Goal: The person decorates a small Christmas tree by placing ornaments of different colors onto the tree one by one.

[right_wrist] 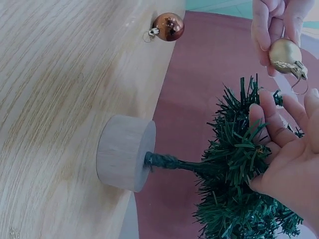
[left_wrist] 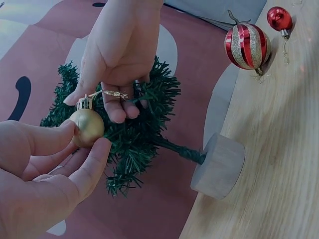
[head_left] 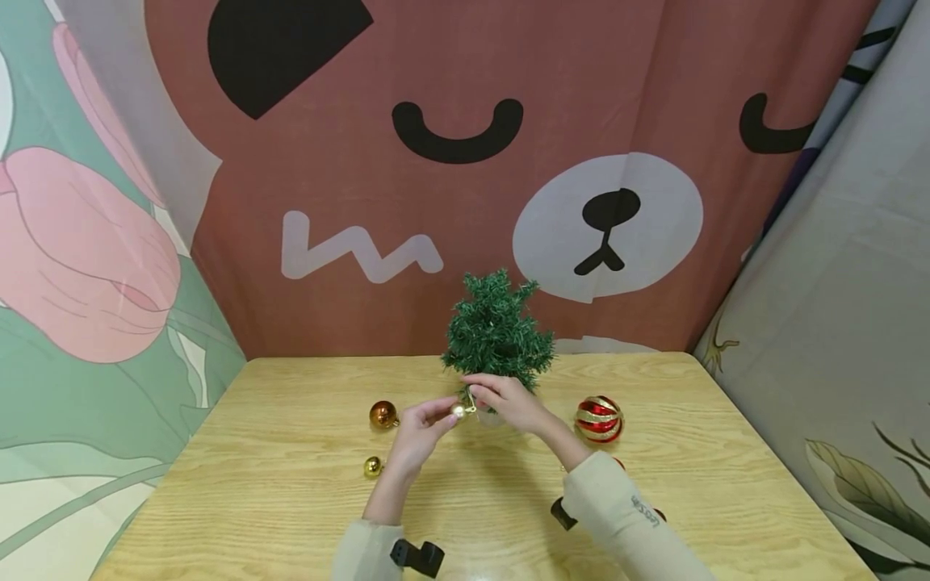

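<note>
My left hand point(head_left: 417, 437) pinches a matte gold Christmas ball point(left_wrist: 87, 128) between thumb and fingertips, its cap and gold hanging loop point(right_wrist: 299, 84) pointing toward my right hand. Just in front of a small green artificial Christmas tree point(head_left: 497, 323), my right hand point(head_left: 512, 403) reaches in with its fingers loosely extended. Those fingers lie among the lower branches in the right wrist view. The loop passes close by the right thumb and fingers in the left wrist view. Under the tree is a round, pale wooden base point(left_wrist: 219, 167).
On the wooden table point(head_left: 291, 484), a copper-brown ball point(head_left: 383, 415) and a small shiny gold ball point(head_left: 373, 467) lie left of the tree. A red-and-gold striped ball point(head_left: 599, 419) sits at right, with a smaller red ball point(left_wrist: 279, 18) near it. Printed curtain point(head_left: 327, 161) hangs behind.
</note>
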A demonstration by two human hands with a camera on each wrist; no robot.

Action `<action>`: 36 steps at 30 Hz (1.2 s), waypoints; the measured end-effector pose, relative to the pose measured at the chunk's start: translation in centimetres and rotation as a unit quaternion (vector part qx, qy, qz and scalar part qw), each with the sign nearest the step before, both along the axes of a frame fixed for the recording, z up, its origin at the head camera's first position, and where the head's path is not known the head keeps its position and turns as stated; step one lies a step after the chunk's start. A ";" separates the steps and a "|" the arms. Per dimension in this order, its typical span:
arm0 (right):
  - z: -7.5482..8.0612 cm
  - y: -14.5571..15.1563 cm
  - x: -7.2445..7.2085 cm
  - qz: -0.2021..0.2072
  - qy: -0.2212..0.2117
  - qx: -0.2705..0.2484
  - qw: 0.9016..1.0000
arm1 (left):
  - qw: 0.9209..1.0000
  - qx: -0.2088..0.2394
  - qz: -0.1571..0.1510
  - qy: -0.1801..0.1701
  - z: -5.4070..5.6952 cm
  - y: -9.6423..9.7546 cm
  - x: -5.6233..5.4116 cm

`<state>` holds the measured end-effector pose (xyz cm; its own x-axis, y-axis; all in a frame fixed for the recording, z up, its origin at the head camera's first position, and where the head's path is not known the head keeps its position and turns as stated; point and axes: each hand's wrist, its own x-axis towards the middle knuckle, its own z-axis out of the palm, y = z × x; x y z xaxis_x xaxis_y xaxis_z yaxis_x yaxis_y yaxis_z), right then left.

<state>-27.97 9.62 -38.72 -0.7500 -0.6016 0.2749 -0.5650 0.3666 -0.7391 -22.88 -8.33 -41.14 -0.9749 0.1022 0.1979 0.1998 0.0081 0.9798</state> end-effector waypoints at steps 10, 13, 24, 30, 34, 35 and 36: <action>2.6 -0.3 1.8 0.040 -0.049 -0.045 0.997 | 1.000 0.003 -0.017 -0.017 0.2 0.1 0.0; 2.6 -0.3 1.9 0.037 -0.047 -0.063 0.996 | 1.000 0.005 -0.013 -0.016 0.0 0.0 -0.1; -0.5 -0.6 -0.3 -0.072 0.047 -0.086 0.993 | 0.999 0.006 0.027 -0.019 -0.3 0.1 -0.3; -0.3 -1.3 -0.1 -0.116 0.093 -0.073 0.986 | 0.998 0.017 0.064 -0.014 -0.3 0.2 -0.4; -0.3 -1.7 0.1 -0.152 0.113 -0.058 0.980 | 0.995 0.039 0.087 -0.006 -0.5 0.4 -0.6; -0.3 -1.8 0.1 -0.162 0.117 -0.055 0.978 | 0.995 0.043 0.093 -0.007 -0.5 0.4 -0.7; -0.2 -1.9 0.1 -0.172 0.121 -0.050 0.976 | 0.994 0.047 0.097 -0.007 -0.6 0.5 -0.7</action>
